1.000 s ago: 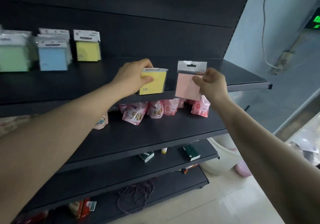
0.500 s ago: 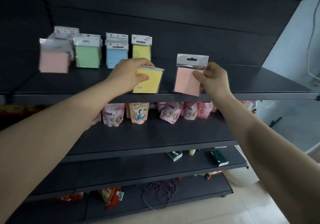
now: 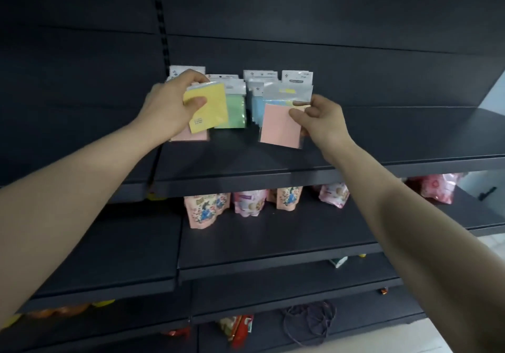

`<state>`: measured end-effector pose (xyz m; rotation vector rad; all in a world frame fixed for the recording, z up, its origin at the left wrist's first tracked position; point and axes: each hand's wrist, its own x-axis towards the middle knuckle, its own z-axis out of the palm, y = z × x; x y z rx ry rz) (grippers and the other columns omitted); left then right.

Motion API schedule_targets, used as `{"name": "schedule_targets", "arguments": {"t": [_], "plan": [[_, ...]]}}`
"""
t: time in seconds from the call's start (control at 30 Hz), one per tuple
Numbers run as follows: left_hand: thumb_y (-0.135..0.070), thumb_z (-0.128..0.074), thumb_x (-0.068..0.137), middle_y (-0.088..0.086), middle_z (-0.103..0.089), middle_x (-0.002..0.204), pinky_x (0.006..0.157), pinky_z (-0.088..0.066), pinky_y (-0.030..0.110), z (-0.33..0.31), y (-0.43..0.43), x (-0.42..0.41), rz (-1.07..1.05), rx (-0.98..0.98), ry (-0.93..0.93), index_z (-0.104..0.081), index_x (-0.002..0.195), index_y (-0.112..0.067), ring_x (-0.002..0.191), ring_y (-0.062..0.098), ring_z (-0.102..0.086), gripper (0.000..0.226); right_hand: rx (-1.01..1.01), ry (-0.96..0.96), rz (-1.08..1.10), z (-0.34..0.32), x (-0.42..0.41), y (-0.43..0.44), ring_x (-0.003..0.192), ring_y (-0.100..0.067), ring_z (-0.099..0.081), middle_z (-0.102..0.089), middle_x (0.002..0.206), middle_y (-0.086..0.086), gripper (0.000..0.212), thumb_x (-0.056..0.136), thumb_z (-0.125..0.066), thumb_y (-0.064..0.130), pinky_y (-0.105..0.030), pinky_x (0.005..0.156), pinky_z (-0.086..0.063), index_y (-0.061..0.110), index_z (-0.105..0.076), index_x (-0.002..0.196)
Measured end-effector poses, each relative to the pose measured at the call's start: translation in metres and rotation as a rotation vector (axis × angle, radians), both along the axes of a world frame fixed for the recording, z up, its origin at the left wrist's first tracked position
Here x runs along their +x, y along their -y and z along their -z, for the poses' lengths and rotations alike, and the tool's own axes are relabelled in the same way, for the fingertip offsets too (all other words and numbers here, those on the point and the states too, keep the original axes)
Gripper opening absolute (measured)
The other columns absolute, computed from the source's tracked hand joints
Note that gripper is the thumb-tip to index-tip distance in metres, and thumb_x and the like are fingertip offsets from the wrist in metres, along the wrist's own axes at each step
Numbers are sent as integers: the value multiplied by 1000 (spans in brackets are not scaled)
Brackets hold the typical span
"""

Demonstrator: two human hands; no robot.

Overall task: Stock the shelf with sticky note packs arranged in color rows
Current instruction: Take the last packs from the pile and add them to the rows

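My left hand [image 3: 169, 109] grips a yellow pack [image 3: 210, 106] in its fingers [image 3: 195, 104], tilted in front of the pink row [image 3: 191, 135] and green row [image 3: 232, 112] on the top shelf [image 3: 273, 161]. My right hand [image 3: 319, 123] pinches a pink pack [image 3: 278, 125] by its upper right edge, before the blue row [image 3: 255, 106] and yellow row [image 3: 296, 82]. Each pack sits in a clear bag with a white header. Pouches [image 3: 205, 210] stand on the dark shelf below, and a cord [image 3: 308, 322] lies lower still. My left hand hides most of the pink row, and I can't read the header print.
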<state>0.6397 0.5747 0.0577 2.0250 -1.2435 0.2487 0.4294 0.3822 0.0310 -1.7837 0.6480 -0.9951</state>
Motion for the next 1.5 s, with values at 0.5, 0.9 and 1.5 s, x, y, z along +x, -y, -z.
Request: {"name": "schedule_targets", "arguments": {"t": [0.5, 0.9, 1.5], "plan": [[-19, -63, 90, 8, -54, 122, 98, -42, 35, 7, -62, 106, -114, -95, -11, -48, 138, -31, 113, 24, -52, 52, -5, -184, -317, 7, 141, -60, 82, -14, -67, -72, 101, -6, 31, 83, -72, -1, -25, 71, -56, 10, -65, 110], [-21, -63, 90, -2, -58, 108, 81, -43, 27, 7, -72, 121, 6, -96, -4, -59, 119, -33, 96, 14, -56, 32, -587, -379, -92, 15, 190, -64, 99, -20, -52, -50, 115, -3, 50, 80, -70, 10, -30, 83, -45, 18, -47, 124], [-14, -75, 79, -9, -60, 109, 78, -52, 31, -6, -52, 100, 153, -119, -109, -60, 105, -34, 98, 11, -59, 36, -502, -335, -71, -19, 156, -56, 102, -12, -59, -70, 105, 8, 29, 99, -45, 35, -27, 87, -43, 20, -70, 104]]}}
